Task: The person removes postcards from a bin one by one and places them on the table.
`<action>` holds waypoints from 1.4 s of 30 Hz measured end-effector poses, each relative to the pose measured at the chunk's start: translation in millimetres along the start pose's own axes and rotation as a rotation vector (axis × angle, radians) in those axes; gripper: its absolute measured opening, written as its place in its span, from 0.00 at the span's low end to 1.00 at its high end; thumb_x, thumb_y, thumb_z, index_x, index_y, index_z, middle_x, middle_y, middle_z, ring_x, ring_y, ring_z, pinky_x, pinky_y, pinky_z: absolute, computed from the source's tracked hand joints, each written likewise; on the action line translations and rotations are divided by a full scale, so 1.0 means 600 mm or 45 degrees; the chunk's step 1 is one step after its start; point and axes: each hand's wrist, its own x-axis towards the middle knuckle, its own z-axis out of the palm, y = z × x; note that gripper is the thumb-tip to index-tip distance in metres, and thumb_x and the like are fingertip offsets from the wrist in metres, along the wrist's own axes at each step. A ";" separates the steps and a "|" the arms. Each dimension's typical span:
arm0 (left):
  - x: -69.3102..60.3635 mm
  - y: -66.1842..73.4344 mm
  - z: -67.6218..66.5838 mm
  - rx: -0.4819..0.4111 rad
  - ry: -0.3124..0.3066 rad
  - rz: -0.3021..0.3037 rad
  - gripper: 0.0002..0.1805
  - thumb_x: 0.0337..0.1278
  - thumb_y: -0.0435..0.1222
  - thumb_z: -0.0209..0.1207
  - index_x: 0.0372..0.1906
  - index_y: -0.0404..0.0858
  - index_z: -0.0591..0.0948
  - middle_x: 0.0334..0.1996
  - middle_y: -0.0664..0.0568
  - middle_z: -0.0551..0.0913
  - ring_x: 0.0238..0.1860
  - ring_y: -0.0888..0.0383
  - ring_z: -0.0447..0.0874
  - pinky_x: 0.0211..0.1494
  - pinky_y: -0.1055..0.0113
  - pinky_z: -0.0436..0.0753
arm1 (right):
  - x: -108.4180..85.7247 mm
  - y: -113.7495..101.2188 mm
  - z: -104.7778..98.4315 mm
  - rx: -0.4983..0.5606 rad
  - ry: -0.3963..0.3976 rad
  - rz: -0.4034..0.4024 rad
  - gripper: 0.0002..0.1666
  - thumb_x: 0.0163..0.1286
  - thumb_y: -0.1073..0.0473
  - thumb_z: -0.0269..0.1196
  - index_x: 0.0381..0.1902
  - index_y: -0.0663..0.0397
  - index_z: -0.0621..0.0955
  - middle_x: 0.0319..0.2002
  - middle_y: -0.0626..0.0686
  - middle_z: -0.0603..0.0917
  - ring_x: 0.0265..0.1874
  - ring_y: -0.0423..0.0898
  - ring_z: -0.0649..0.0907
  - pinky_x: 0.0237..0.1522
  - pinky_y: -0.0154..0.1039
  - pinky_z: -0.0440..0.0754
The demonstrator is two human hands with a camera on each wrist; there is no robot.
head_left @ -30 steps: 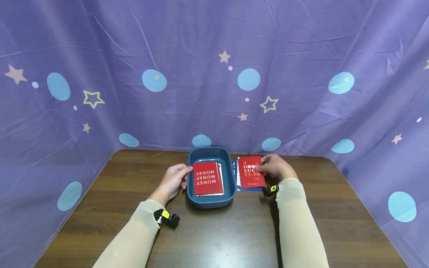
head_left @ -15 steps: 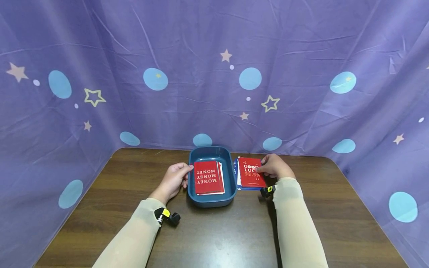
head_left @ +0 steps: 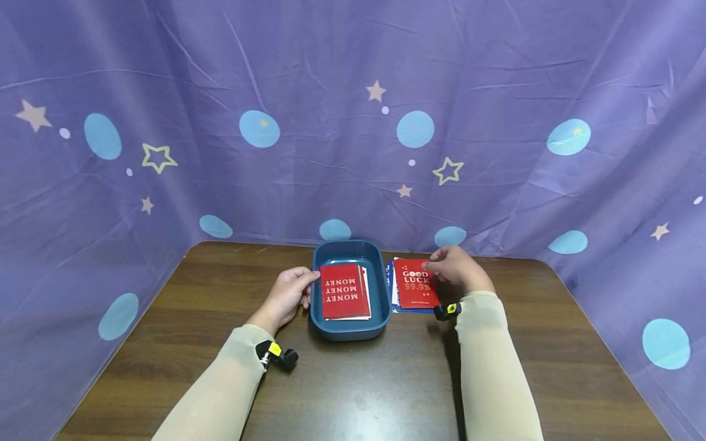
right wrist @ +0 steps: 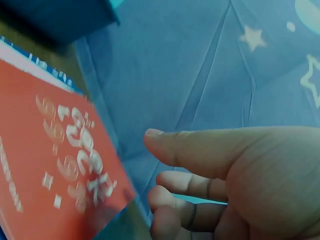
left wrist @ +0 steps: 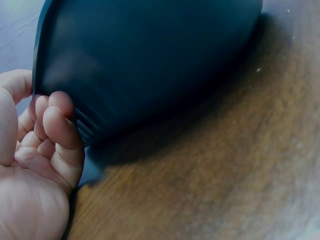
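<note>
A blue tray point(head_left: 346, 335) stands on the table with a stack of red MONEY cards point(head_left: 341, 311) in it, white edges showing at the right. My left hand point(head_left: 284, 299) grips the tray's left side, thumb at the rim; in the left wrist view the curled fingers of the left hand point(left wrist: 47, 135) touch the tray wall point(left wrist: 150, 55). Right of the tray lies a pile topped by a red GOOD LUCK card point(head_left: 415, 299). Over its right edge is my right hand point(head_left: 459, 269). In the right wrist view the right hand point(right wrist: 240, 175) is apart from the card point(right wrist: 25, 125), thumb extended, holding nothing.
Blue and white cards point(head_left: 394, 300) stick out under the red one. A brown wooden table point(head_left: 353, 392) carries everything. Behind it hangs a purple curtain point(head_left: 309, 79) with stars and blue dots, close to the table's back edge.
My right hand has let go of the GOOD LUCK card and risen slightly away, uncovering more of its lettering. The left hand keeps its hold on the tray.
</note>
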 end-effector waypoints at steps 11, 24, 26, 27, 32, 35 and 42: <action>0.000 0.004 0.001 -0.005 0.000 -0.013 0.18 0.82 0.35 0.64 0.28 0.38 0.79 0.19 0.57 0.73 0.15 0.64 0.72 0.17 0.73 0.75 | -0.028 -0.074 0.022 0.259 0.000 -0.096 0.22 0.79 0.53 0.75 0.61 0.56 0.81 0.53 0.60 0.83 0.52 0.61 0.83 0.59 0.55 0.87; -0.003 0.005 0.003 -0.017 -0.014 -0.021 0.18 0.81 0.35 0.65 0.27 0.41 0.79 0.19 0.56 0.73 0.14 0.64 0.72 0.17 0.74 0.75 | -0.058 -0.178 0.072 0.103 -0.084 -0.303 0.23 0.80 0.49 0.75 0.61 0.56 0.83 0.42 0.60 0.90 0.37 0.55 0.92 0.46 0.56 0.97; -0.003 0.004 0.002 -0.017 -0.011 -0.017 0.18 0.81 0.35 0.65 0.27 0.41 0.79 0.20 0.56 0.73 0.15 0.64 0.73 0.17 0.74 0.75 | -0.054 -0.196 0.092 0.076 -0.140 -0.303 0.23 0.80 0.50 0.75 0.62 0.57 0.83 0.41 0.60 0.91 0.36 0.54 0.92 0.42 0.52 0.98; -0.004 0.004 0.000 -0.016 -0.008 -0.016 0.18 0.81 0.35 0.65 0.27 0.41 0.79 0.20 0.56 0.73 0.15 0.64 0.73 0.17 0.74 0.76 | -0.051 -0.205 0.102 0.053 -0.171 -0.296 0.23 0.80 0.51 0.75 0.63 0.58 0.82 0.41 0.60 0.91 0.35 0.53 0.93 0.41 0.49 0.98; -0.003 0.001 -0.001 -0.014 0.002 -0.029 0.18 0.82 0.35 0.65 0.28 0.39 0.79 0.19 0.56 0.73 0.14 0.64 0.72 0.17 0.74 0.75 | -0.023 -0.247 0.148 -0.150 -0.279 -0.241 0.29 0.80 0.52 0.75 0.68 0.62 0.81 0.36 0.62 0.92 0.32 0.52 0.94 0.37 0.43 0.97; -0.002 0.002 0.000 -0.018 -0.007 -0.026 0.17 0.82 0.34 0.64 0.29 0.39 0.78 0.20 0.56 0.73 0.14 0.64 0.72 0.17 0.74 0.75 | -0.006 -0.264 0.167 -0.272 -0.288 -0.207 0.28 0.79 0.51 0.75 0.65 0.63 0.81 0.36 0.61 0.91 0.30 0.52 0.94 0.34 0.41 0.96; -0.001 0.004 0.002 -0.014 -0.013 -0.013 0.17 0.82 0.34 0.64 0.28 0.38 0.78 0.19 0.56 0.73 0.14 0.64 0.72 0.17 0.74 0.75 | 0.014 -0.275 0.205 -0.501 -0.232 -0.164 0.40 0.68 0.41 0.84 0.63 0.60 0.81 0.46 0.59 0.90 0.33 0.52 0.92 0.36 0.46 0.96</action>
